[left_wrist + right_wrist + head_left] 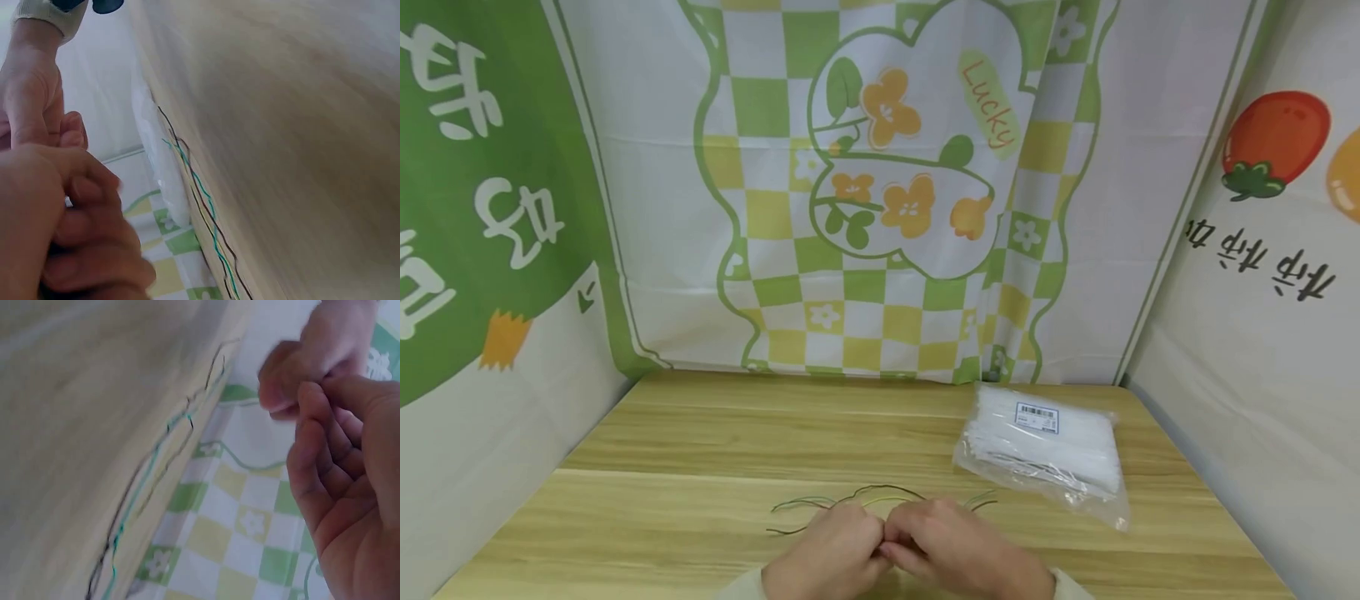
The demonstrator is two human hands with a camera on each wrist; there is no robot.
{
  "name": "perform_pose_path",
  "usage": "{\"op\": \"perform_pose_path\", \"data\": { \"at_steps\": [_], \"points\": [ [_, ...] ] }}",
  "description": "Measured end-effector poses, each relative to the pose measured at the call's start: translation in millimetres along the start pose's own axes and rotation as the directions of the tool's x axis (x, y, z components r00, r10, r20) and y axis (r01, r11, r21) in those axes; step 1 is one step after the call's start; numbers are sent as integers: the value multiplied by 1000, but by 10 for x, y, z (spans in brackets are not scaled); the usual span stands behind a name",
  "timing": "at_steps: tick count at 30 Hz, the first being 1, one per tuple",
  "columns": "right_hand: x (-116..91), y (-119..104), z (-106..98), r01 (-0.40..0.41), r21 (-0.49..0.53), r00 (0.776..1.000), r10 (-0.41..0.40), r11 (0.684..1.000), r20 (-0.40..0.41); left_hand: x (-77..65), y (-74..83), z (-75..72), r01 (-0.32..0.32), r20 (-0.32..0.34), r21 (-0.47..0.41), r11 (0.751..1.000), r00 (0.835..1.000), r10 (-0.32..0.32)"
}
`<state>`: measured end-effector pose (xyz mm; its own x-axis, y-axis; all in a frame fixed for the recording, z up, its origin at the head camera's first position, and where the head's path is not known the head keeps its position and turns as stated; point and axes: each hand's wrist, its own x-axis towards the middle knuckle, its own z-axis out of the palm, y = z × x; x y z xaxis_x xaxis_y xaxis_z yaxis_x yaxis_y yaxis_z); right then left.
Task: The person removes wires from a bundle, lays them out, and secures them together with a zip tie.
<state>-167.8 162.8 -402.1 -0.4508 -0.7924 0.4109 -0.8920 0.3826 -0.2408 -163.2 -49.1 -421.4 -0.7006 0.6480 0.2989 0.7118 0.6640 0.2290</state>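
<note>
My left hand and right hand meet fingertip to fingertip just over the near part of the table. Both have curled fingers, with thumb and forefinger pinched together; a small thing seems pinched there, but the fingers hide it and its kind cannot be made out. Beyond the hands lie several thin wires, among them a black wire, a yellow wire and a green wire. In the left wrist view the green wire runs beside dark ones, apart from the hands.
A clear plastic bag packed with white strips and bearing a barcode label lies at the right of the wooden table. Printed cloth hangs behind the table and along both sides.
</note>
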Motion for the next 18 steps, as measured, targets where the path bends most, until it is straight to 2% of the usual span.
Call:
{"op": "perform_pose_path", "data": {
  "at_steps": [3,8,14,18],
  "points": [
    [-23,52,-62,6,-21,1000,-6,1000,1,-31,-23,-26,-17,15,-41,999,1000,17],
    [-61,122,-122,-1,-17,1000,1,1000,-7,-60,-59,-62,23,72,-47,999,997,-19],
    [-58,81,-30,70,24,998,-70,997,5,-59,-58,-31,-68,70,18,997,995,67],
    [-52,123,-71,110,-13,994,-110,994,4,-77,-96,-39,-59,102,-53,997,993,64]
  ]
}}
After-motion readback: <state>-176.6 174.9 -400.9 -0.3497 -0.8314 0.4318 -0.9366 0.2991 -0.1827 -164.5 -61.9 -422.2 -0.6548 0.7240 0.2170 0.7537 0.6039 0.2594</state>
